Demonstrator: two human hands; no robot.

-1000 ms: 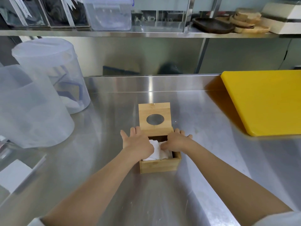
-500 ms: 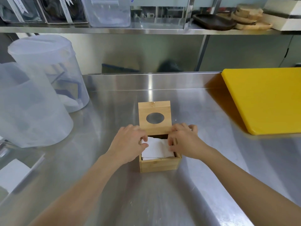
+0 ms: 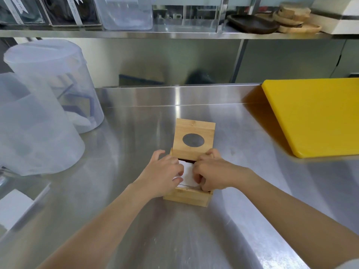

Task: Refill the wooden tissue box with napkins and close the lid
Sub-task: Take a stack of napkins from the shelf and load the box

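Sitting pretty much dead centre on the steel bench point(image 3: 136, 220) is the wooden tissue box point(image 3: 187, 196), with its lid point(image 3: 194, 135) flipped up and back so the oval hole faces the camera. White napkins point(image 3: 187, 174) are stuffed inside, filling it nearly to the rim. Both hands are in there: left hand point(image 3: 162, 176) with fingers curled down onto the left side of the stack, right hand point(image 3: 210, 174) curled on the right side, fingertips pinching at the paper. Neither is a flat open palm, both look closed onto the napkins.

Off to the left are two big frosted plastic containers point(image 3: 37, 129), lidded, the back one with something bluish inside I can't make out. A yellow cutting board point(image 3: 318, 115) lies on the right. Up top a steel shelf point(image 3: 174, 34) carries clear tubs, a dark bowl point(image 3: 252, 23) and some wooden plates point(image 3: 295, 18). Walls are stainless too.
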